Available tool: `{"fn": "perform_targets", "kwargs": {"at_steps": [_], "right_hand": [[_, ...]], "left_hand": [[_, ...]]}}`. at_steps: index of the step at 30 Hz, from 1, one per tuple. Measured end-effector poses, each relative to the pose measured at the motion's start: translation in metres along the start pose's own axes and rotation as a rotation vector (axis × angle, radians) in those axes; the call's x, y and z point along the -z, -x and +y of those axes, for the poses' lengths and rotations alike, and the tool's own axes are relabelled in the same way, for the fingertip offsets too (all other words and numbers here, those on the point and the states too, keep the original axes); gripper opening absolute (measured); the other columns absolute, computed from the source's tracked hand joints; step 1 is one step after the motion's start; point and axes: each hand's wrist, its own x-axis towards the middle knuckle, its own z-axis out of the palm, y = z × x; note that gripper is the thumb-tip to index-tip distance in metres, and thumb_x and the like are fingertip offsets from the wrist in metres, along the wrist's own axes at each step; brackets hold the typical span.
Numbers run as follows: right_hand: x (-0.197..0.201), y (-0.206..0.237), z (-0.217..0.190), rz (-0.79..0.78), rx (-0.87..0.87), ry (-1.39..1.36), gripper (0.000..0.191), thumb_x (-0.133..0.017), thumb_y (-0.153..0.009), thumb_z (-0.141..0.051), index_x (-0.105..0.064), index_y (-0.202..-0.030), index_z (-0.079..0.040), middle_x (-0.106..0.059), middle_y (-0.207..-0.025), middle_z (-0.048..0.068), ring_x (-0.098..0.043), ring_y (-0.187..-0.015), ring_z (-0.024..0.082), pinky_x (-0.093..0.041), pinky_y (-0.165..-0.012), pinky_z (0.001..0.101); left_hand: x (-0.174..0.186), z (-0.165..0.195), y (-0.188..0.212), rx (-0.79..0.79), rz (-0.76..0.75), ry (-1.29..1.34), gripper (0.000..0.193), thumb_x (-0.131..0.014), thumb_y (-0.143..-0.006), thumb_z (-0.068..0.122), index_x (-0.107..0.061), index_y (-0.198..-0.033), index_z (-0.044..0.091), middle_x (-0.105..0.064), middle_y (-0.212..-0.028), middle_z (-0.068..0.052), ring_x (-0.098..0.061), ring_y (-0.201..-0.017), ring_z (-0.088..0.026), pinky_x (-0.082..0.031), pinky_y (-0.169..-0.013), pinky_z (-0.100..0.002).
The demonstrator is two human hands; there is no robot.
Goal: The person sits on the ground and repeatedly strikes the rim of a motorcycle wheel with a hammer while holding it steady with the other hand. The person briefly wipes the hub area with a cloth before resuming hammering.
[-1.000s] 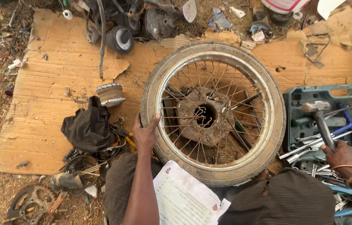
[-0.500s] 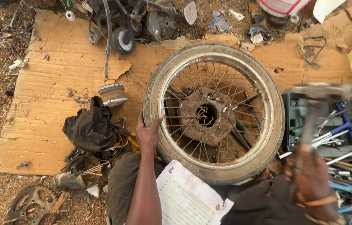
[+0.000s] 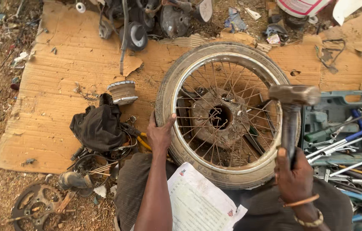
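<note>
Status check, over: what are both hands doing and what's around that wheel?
Left hand grips spoked wheel rim. Right hand holds hammer raised over it. Paper sheet on lap, open toolbox alongside.

R hand [image 3: 294,177] lifted hammer [image 3: 291,112] from toolbox, now over wheel [image 3: 226,113]
</note>
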Motion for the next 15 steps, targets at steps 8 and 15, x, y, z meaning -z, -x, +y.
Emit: {"fn": "perform_targets", "kwargs": {"at_steps": [8,15], "right_hand": [[-0.016,-0.04,-0.009,-0.313,-0.267,0.27,0.054,-0.055,-0.102,-0.052,-0.06,-0.088,0.0,-0.052,-0.061,0.006,-0.044,-0.046,0.017,-0.04,-0.039,0.0331],[0.001,-0.006,-0.024,-0.007,0.002,0.035,0.044,-0.053,-0.1,-0.05,-0.056,-0.095,-0.006,-0.047,-0.063,0.001,-0.044,-0.049,0.012,-0.037,-0.039,0.0301]], "left_hand": [[0.008,0.008,0.007,0.052,-0.067,0.053,0.114,-0.08,-0.062,0.069,-0.046,-0.153,0.01,-0.073,-0.117,-0.02,-0.074,-0.103,-0.032,-0.06,-0.088,-0.046],[0.001,0.003,0.002,0.036,-0.033,0.011,0.112,-0.082,-0.063,0.068,-0.046,-0.153,0.012,-0.072,-0.123,-0.02,-0.069,-0.111,-0.033,-0.056,-0.094,-0.044]]}}
